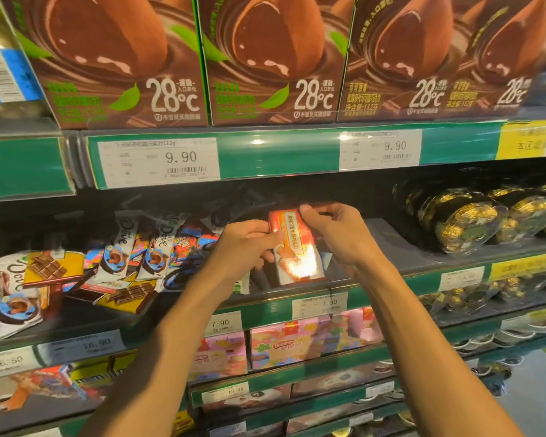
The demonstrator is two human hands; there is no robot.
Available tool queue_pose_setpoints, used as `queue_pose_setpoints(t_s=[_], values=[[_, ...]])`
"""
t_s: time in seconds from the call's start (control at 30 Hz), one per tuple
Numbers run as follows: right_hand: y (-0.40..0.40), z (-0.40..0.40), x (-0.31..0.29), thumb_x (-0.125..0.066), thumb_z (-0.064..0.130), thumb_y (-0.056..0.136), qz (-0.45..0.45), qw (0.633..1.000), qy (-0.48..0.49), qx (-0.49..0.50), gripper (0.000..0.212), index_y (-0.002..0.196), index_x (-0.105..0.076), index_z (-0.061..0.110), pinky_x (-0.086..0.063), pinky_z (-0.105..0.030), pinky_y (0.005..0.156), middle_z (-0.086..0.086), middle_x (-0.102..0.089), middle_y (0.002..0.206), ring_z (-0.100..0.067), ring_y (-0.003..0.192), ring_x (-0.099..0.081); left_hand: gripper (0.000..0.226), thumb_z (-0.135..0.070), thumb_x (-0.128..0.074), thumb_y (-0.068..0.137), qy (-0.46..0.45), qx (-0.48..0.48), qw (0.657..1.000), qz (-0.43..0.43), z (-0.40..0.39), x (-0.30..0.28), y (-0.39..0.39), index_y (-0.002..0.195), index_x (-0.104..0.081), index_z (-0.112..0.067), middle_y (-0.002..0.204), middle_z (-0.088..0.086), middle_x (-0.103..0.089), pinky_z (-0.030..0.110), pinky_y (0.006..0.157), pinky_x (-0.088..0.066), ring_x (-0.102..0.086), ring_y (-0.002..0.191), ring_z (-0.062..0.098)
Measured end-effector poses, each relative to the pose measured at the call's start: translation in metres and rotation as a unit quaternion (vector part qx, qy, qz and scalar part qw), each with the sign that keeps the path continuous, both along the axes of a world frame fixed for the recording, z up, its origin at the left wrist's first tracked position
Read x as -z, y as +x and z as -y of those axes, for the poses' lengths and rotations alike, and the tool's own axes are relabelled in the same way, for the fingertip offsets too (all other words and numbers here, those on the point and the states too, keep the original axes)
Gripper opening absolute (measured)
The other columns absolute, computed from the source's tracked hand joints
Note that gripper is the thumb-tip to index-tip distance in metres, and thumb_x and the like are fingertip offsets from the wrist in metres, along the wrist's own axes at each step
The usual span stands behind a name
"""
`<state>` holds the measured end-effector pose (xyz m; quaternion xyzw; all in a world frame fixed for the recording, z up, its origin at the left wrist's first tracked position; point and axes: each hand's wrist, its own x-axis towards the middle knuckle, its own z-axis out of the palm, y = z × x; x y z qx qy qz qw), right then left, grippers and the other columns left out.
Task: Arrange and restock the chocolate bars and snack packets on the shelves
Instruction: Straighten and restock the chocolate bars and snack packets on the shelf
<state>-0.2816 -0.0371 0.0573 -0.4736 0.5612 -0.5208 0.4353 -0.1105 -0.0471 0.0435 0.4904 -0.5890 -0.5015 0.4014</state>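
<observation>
A red and white chocolate bar [292, 244] stands tilted over the middle shelf [391, 280], with a bright glare on its lower half. My left hand [245, 244] grips its left edge. My right hand [334, 230] pinches its top right corner from above. To the left lies a loose heap of Dove chocolate packets [130, 250] and yellow chocolate bars [52, 268], some overlapping and askew.
Large brown 28°C chocolate boxes [281, 58] fill the shelf above. Gold-foil chocolates in clear packs [473, 219] sit at the right of the middle shelf. Pink snack boxes [284, 345] line the shelf below. Price tags run along the green shelf edges.
</observation>
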Motion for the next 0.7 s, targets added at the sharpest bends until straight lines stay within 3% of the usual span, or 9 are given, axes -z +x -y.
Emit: queue_pose_setpoints(t_s=[0.1, 0.27, 0.33, 0.4, 0.5, 0.57, 0.63, 0.7], values=[[-0.018, -0.005, 0.004, -0.069, 0.039, 0.089, -0.039, 0.998, 0.043, -0.034, 0.035, 0.11, -0.065, 0.01, -0.057, -0.027, 0.066, -0.008, -0.076, 0.096, -0.019, 0.086, -0.074, 0.011, -0.015, -0.068, 0.091, 0.02, -0.028, 0.997, -0.067, 0.004, 0.004, -0.01, 0.097, -0.071, -0.007, 0.071, 0.002, -0.071, 0.025, 0.056, -0.048, -0.058, 0.061, 0.011], [-0.047, -0.004, 0.008, -0.069, 0.009, 0.09, -0.03, 0.998, 0.043, -0.025, 0.021, 0.111, -0.065, 0.006, -0.06, -0.033, 0.064, -0.016, -0.075, 0.094, -0.027, 0.08, -0.073, 0.006, -0.015, -0.07, 0.089, 0.024, -0.023, 0.993, -0.112, 0.007, 0.011, -0.034, 0.092, -0.068, -0.01, 0.074, 0.005, -0.073, 0.032, 0.067, -0.056, -0.065, 0.065, 0.015], [-0.063, -0.002, 0.005, -0.065, 0.006, 0.092, -0.049, 0.998, 0.031, 0.004, 0.018, 0.11, -0.067, 0.007, -0.06, -0.042, 0.075, -0.018, -0.074, 0.097, -0.029, 0.085, -0.072, 0.01, -0.017, -0.07, 0.09, -0.067, -0.051, 0.996, -0.029, 0.013, 0.019, -0.039, 0.096, -0.07, -0.01, 0.077, 0.003, -0.073, 0.031, 0.066, -0.059, -0.069, 0.067, 0.011], [-0.084, -0.003, -0.002, -0.06, 0.005, 0.095, -0.082, 0.996, 0.029, 0.036, 0.018, 0.11, -0.068, 0.008, -0.06, -0.041, 0.077, -0.018, -0.073, 0.099, -0.029, 0.087, -0.071, 0.016, -0.021, -0.067, 0.091, -0.184, -0.067, 0.975, 0.109, 0.022, 0.03, -0.036, 0.105, -0.071, -0.015, 0.09, -0.001, -0.074, 0.036, 0.076, -0.059, -0.069, 0.079, 0.01], [-0.114, -0.001, -0.008, -0.054, 0.004, 0.098, -0.147, 0.986, 0.051, 0.052, 0.019, 0.107, -0.069, 0.011, -0.058, -0.032, 0.066, -0.014, -0.071, 0.096, -0.02, 0.08, -0.069, 0.04, -0.038, -0.058, 0.094, -0.259, -0.015, 0.907, 0.331, 0.028, 0.041, -0.029, 0.133, -0.057, -0.027, 0.132, -0.004, -0.06, 0.039, 0.105, -0.042, -0.053, 0.121, 0.016], [-0.128, 0.004, -0.006, -0.051, 0.004, 0.1, -0.193, 0.978, 0.072, 0.039, 0.02, 0.102, -0.069, 0.012, -0.057, -0.029, 0.064, -0.013, -0.07, 0.095, -0.019, 0.08, -0.069, 0.052, -0.051, -0.049, 0.095, -0.277, 0.027, 0.853, 0.441, 0.027, 0.046, -0.027, 0.143, -0.045, -0.033, 0.147, -0.007, -0.044, 0.039, 0.112, -0.024, -0.036, 0.136, 0.016], [-0.134, 0.009, -0.002, -0.048, 0.003, 0.1, -0.236, 0.967, 0.093, 0.021, 0.022, 0.101, -0.068, 0.01, -0.057, -0.03, 0.069, -0.011, -0.069, 0.096, -0.017, 0.084, -0.067, 0.054, -0.056, -0.042, 0.096, -0.278, 0.044, 0.828, 0.485, 0.025, 0.049, -0.027, 0.146, -0.037, -0.037, 0.153, -0.009, -0.034, 0.039, 0.113, -0.015, -0.025, 0.14, 0.015], [-0.136, 0.014, 0.004, -0.047, 0.003, 0.1, -0.276, 0.956, 0.102, 0.009, 0.022, 0.103, -0.068, 0.009, -0.056, -0.029, 0.071, -0.009, -0.067, 0.096, -0.017, 0.086, -0.065, 0.052, -0.055, -0.04, 0.097, -0.279, 0.042, 0.823, 0.493, 0.024, 0.049, -0.025, 0.146, -0.037, -0.038, 0.153, -0.011, -0.033, 0.04, 0.113, -0.013, -0.023, 0.141, 0.013]])
